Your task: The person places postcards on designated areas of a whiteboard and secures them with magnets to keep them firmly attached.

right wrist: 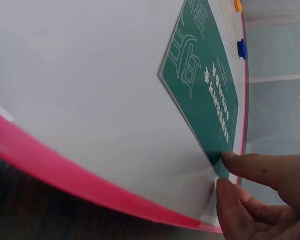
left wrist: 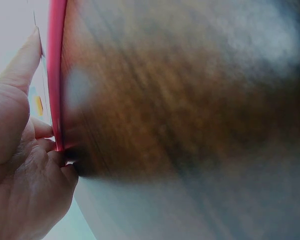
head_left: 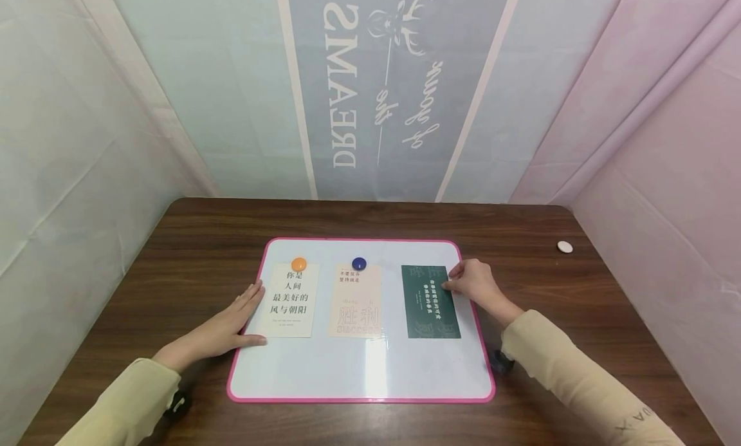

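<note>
A white board (head_left: 359,375) with a pink rim lies flat on the table. My right hand (head_left: 477,284) pinches the right edge of a dark green card (head_left: 428,317) between thumb and fingers; in the right wrist view the hand (right wrist: 269,190) holds that card (right wrist: 194,100) by its near corner. At the board's left rim rests my left hand (head_left: 231,324), fingers extended and thumb over the white surface. Near it lies a cream card (head_left: 292,327) with an orange round magnet (head_left: 298,264) at its top. A pale pink card (head_left: 356,291) in the middle has a dark blue magnet (head_left: 359,263) at its top edge.
A white round magnet (head_left: 565,246) lies on the brown wooden table (head_left: 521,240) at the right, away from the board. Behind the table hangs a grey-blue curtain (head_left: 399,169) with mirrored lettering, and pale cloth walls stand on both sides.
</note>
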The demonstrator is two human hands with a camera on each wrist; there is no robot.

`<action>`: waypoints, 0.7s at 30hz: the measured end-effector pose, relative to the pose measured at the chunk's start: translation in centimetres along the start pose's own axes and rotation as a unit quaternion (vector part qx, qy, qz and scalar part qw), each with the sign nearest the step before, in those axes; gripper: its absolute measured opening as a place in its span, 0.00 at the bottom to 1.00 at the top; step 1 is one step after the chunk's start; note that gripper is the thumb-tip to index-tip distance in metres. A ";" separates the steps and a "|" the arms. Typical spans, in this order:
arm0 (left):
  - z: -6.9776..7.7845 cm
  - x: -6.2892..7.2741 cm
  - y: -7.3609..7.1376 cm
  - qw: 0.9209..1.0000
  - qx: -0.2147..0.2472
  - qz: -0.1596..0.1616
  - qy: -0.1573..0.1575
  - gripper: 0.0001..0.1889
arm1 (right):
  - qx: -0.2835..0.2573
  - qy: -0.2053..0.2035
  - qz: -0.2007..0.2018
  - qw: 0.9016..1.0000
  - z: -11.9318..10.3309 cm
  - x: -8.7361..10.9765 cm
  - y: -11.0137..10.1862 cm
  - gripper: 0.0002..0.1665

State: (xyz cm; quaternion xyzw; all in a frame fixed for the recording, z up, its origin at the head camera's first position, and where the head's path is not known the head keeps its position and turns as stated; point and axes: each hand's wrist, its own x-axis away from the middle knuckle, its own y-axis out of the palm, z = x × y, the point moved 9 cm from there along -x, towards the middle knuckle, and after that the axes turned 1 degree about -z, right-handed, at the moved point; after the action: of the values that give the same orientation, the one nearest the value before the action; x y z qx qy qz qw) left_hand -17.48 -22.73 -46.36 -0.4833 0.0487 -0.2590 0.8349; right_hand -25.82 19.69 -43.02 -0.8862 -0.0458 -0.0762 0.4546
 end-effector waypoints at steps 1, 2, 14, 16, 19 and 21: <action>0.0 0.0 0.0 1.000 0.000 0.000 0.000 0.53 | 0.003 -0.003 -0.001 1.000 0.0 0.0 -0.1 0.13; 0.0 0.0 0.0 1.000 0.000 0.000 0.000 0.53 | 0.007 -0.006 -0.001 1.000 0.0 -0.1 -0.1 0.13; -0.4 0.0 0.3 1.000 -0.008 0.003 0.001 0.53 | 0.047 -0.036 0.032 0.998 1.0 -0.9 -2.4 0.15; -0.4 -0.1 0.3 1.000 -0.008 0.003 0.000 0.53 | 0.052 -0.040 0.041 0.997 1.4 -1.0 -2.9 0.15; -0.4 -0.1 0.3 1.000 -0.009 0.003 0.000 0.53 | 0.059 -0.041 0.049 0.996 1.9 -1.1 -3.6 0.15; -0.4 -0.1 0.3 1.000 -0.010 0.003 -0.001 0.53 | 0.059 -0.039 0.051 0.996 2.3 -1.1 -3.9 0.15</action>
State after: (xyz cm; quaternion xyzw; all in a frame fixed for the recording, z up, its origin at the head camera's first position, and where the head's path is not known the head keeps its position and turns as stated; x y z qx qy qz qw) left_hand -17.58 -22.88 -46.88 -0.4919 0.0522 -0.2559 0.8305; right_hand -27.30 23.84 -41.39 -0.8613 -0.0225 -0.0157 0.5073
